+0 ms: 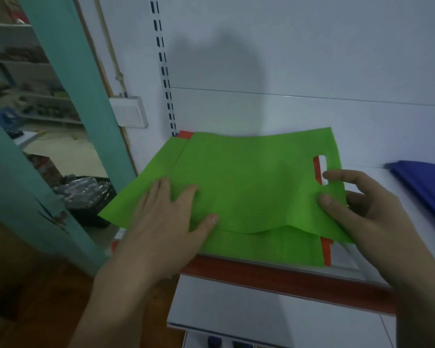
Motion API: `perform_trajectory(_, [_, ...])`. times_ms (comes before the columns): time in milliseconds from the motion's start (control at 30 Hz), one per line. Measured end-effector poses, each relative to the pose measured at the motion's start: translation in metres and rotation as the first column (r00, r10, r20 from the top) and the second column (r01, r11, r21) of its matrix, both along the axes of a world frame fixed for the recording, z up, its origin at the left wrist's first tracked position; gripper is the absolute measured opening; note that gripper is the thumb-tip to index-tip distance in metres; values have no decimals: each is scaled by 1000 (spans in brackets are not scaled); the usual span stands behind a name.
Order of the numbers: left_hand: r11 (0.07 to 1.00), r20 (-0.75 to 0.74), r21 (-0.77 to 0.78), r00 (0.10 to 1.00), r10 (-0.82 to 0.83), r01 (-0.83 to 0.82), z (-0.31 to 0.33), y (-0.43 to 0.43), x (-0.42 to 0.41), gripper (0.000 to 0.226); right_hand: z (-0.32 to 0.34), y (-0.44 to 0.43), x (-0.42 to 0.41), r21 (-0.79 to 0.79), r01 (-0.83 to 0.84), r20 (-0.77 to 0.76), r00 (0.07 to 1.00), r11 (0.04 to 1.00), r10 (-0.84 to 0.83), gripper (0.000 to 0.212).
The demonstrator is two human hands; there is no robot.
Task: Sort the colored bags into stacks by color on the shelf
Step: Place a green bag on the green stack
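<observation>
A flat green bag [249, 179] with a cut-out handle lies on top of another green bag [266, 247] on the white shelf [377, 177]. Red-orange bags [326, 251] peek out beneath them at the right edge and back left corner. My left hand [171, 222] presses flat on the top green bag's left part, fingers spread. My right hand [357, 209] pinches that bag's right edge by the handle hole, thumb on top and fingers beneath and behind. A stack of blue bags [427, 184] sits at the far right of the shelf.
The shelf has a red front strip [274, 277] and a white back panel with a slotted upright [164, 71]. A lower shelf [261, 310] lies below. To the left stand a teal door frame [68, 96], a wall switch [129, 111] and a black crate [90, 197] on the floor.
</observation>
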State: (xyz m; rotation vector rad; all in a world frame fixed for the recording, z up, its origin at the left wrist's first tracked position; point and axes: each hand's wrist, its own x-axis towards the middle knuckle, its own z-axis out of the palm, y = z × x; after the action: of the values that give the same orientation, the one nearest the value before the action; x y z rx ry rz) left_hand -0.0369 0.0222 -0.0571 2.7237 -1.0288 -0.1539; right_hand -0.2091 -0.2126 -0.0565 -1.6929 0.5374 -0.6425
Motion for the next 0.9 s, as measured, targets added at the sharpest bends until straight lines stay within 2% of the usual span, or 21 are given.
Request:
perform_trajectory(133, [969, 63, -226, 994, -85, 98, 1, -3, -9, 69, 1, 7, 9, -44, 21, 34, 999, 999, -20, 26])
perform_trajectory(200, [947, 114, -295, 989, -95, 125, -1, -5, -10, 64, 5, 11, 7, -70, 30, 41, 999, 997, -27, 35])
perform_trajectory(333, [904, 120, -389, 983, -138, 175, -2, -13, -10, 54, 13, 12, 0, -49, 57, 31, 998, 997, -56, 42])
perform_trajectory(467, [865, 124, -448, 974, -190, 226, -2, -27, -9, 59, 15, 6, -9, -52, 77, -3, 997, 996, -77, 48])
perform_trajectory(567, [896, 120, -413, 985, -122, 162, -1, -30, -4, 73, 14, 0, -22, -62, 99, -21, 995, 993, -100, 47])
perform_trajectory(667, [973, 60, -228, 998, -15, 28, 3, -31, 4, 91, 11, -2, -30, -79, 99, -39, 994, 992, -102, 47])
perform_trajectory(733, [988, 42, -155, 999, 14, -7, 6, -32, 10, 96, 9, -1, -33, -97, 111, -39, 993, 989, -116, 46])
perform_trajectory(900, [982, -43, -190, 999, -13, 4, 16, -33, 23, 105, 8, 3, -27, -161, 137, -17, 990, 977, -142, 41])
